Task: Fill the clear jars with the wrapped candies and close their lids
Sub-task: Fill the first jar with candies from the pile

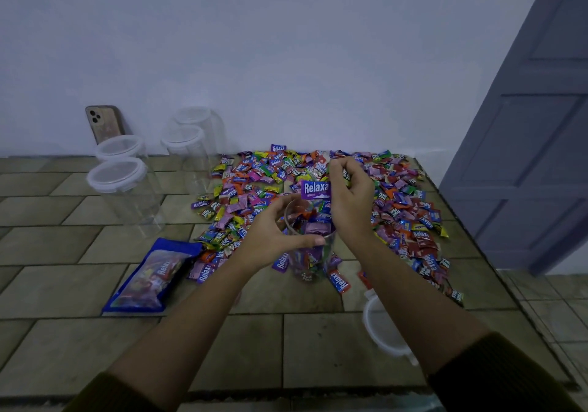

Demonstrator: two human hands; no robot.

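Note:
An open clear jar (313,257) stands in front of me, partly filled with wrapped candies. My left hand (273,231) grips its rim, thumb across the near side. My right hand (350,195) pinches a purple Relaxa candy (315,189) just above the jar's mouth. A big spread of colourful wrapped candies (404,208) covers the table behind and to the right of the jar. The jar's white lid (380,329) lies on the table under my right forearm, partly hidden.
Several empty clear jars with white lids (119,177) stand at the back left. A phone (105,123) leans on the wall behind them. A blue candy bag (149,276) lies at the left. The table edge runs along the right, beside a grey door (534,144).

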